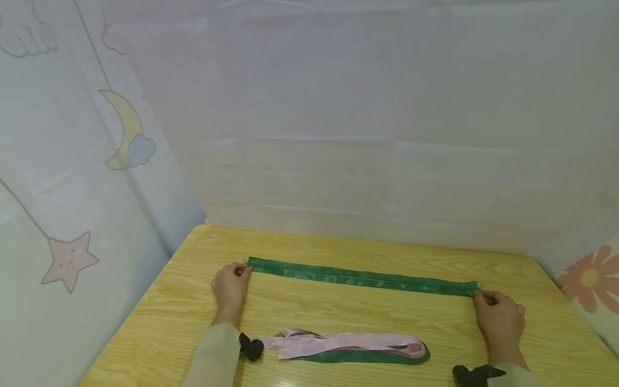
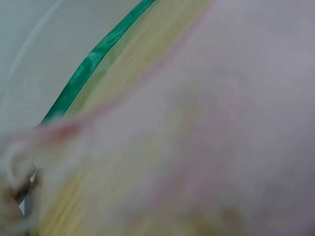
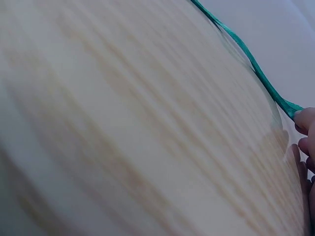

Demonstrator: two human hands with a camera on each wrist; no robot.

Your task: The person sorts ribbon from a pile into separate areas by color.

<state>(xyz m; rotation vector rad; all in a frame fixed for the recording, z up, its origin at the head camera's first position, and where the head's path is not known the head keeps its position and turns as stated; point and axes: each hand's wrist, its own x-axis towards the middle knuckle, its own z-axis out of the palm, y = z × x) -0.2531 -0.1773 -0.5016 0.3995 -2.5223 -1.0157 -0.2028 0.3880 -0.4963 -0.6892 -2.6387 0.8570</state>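
A green satin ribbon (image 1: 358, 277) stretches nearly straight across the far part of the table, doubled into two strands side by side, with frayed ends. At its left end my left hand (image 1: 230, 285) pinches the near edge between thumb and fingertips. My right hand (image 1: 500, 317) pinches the right end the same way; the right wrist view shows its fingertips (image 3: 302, 120) on the green ribbon (image 3: 261, 73). The left wrist view is mostly covered by something pale pink and blurred, with the green ribbon (image 2: 88, 64) running past it.
Nearer to me lies a folded bundle of pink ribbon (image 1: 348, 341) with green ribbon (image 1: 358, 356) beneath it, between my forearms. The yellow wood-grain table (image 1: 169, 317) has rounded far corners. A pale sheet (image 1: 309, 134) hangs behind it, and a printed one (image 1: 63, 188) at the left.
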